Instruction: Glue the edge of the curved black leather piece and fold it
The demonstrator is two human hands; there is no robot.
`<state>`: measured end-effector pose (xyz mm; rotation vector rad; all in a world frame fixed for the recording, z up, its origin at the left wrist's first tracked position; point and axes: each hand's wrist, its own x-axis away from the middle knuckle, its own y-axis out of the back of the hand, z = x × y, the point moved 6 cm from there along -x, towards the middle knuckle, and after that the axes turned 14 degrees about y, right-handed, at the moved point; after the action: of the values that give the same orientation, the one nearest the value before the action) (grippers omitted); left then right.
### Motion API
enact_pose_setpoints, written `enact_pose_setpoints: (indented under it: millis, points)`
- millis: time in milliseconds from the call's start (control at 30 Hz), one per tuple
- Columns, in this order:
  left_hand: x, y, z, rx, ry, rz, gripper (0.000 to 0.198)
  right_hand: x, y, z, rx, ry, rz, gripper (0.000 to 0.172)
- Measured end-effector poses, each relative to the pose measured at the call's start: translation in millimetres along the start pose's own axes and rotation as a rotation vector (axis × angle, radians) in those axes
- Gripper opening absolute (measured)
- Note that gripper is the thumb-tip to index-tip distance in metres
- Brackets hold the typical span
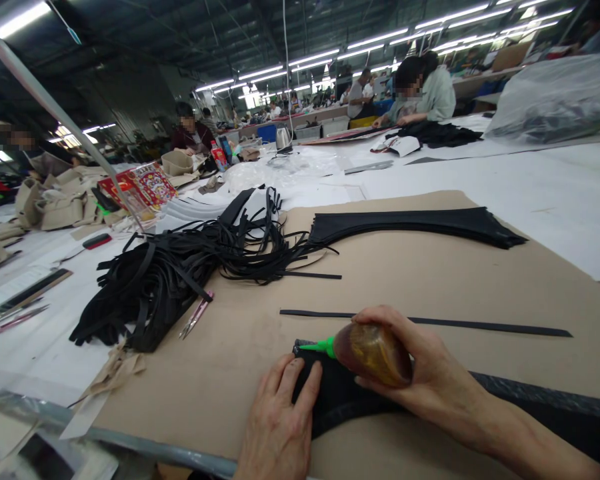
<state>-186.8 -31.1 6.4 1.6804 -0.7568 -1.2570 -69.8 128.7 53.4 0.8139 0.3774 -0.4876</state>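
Note:
My right hand point(420, 373) is wrapped round a glue bottle point(373, 353) of amber-brown colour with a green nozzle. The nozzle tip lies at the left end of a curved black fabric piece point(345, 400), along its upper edge. My left hand point(285, 420) rests flat on that end, fingers spread. A greyish streaked band runs along the piece's upper edge at the right. Just beyond the bottle lies a single narrow black strip point(495, 325), partly covered by my right hand.
A stack of curved black pieces point(410, 223) lies farther back on the brown board point(220, 387). Left of it sits a tangled heap of black strips point(180, 267), with pink-handled thread snips point(197, 313) beside it. A kettle point(283, 140) and co-workers are behind.

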Motion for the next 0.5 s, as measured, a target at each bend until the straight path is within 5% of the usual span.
enact_pose_setpoints:
  millis: [500]
  points:
    - [3, -3.2, 2, -0.023, 0.008, 0.05, 0.052, 34, 41, -12, 0.15, -0.108, -0.109, 0.052]
